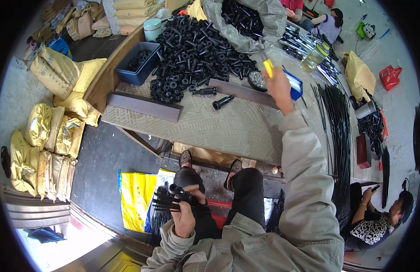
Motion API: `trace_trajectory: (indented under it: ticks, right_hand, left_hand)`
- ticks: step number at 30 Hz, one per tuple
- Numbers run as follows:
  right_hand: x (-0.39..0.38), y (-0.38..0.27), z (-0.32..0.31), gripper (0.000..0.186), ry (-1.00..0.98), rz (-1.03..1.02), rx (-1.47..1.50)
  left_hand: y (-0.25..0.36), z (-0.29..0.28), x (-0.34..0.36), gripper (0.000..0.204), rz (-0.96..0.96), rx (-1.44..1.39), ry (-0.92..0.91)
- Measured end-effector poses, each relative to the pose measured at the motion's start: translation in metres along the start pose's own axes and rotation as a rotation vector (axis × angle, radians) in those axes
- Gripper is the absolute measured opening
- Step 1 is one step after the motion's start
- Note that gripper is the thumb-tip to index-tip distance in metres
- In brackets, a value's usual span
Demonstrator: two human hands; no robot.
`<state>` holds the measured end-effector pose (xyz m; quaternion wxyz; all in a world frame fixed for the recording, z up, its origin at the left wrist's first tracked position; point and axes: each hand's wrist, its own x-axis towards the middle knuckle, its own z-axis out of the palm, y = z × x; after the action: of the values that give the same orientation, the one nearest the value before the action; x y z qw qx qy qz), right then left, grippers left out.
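Observation:
Low in the view, over my lap, my left hand (184,216) grips a black cylindrical fitting (182,194) with several thin black rods (167,204) sticking out to the left. My right hand (277,88) is raised at the upper middle of the bench, closed on a yellow-handled tool (268,67) with a metal shaft. Beside that hand are a round container of small silver pieces (256,80) and a blue box (295,88). Two loose black fittings (222,102) lie on the bench near a brown flat bar (237,88), below a heap of black fittings (191,54).
The bench (187,131) also holds a blue bin (133,72), another bar (142,106), bundled black rods (334,131), silver rods (296,41) and a bottle (314,59). Yellow sacks (42,140) are stacked left. Co-workers sit at the upper right (327,29) and lower right (371,226).

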<state>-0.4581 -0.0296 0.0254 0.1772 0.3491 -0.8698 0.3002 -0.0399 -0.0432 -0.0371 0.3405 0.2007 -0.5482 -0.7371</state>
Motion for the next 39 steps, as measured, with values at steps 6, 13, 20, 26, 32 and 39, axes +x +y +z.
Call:
trace_trajectory:
  ticks: [6,13,20,26,32,39]
  right_hand:
    - [-0.142,-0.097,-0.092,0.01,-0.368,0.285,0.964]
    - [-0.258,-0.15,-0.116,0.011,-0.294,0.029,1.133]
    - [-0.288,-0.144,-0.117,0.017,-0.118,-0.028,1.082]
    - [-0.301,-0.128,-0.11,0.027,0.03,-0.223,0.826]
    - [-0.292,-0.122,-0.115,0.029,0.143,-0.483,0.585]
    - [-0.302,-0.128,-0.115,0.02,-0.141,-0.256,1.263]
  left_hand:
    - [0.022,0.017,0.009,0.056,0.022,-0.047,-0.192]
    - [0.026,0.023,-0.023,0.042,0.023,-0.045,-0.374]
    - [0.047,0.039,-0.048,0.051,0.066,0.066,-0.425]
    - [0.052,0.057,-0.064,0.051,0.016,-0.003,-0.322]
    - [0.051,0.057,-0.067,0.047,0.051,0.13,-0.3]
    - [0.058,0.053,-0.063,0.049,-0.061,0.013,-0.395]
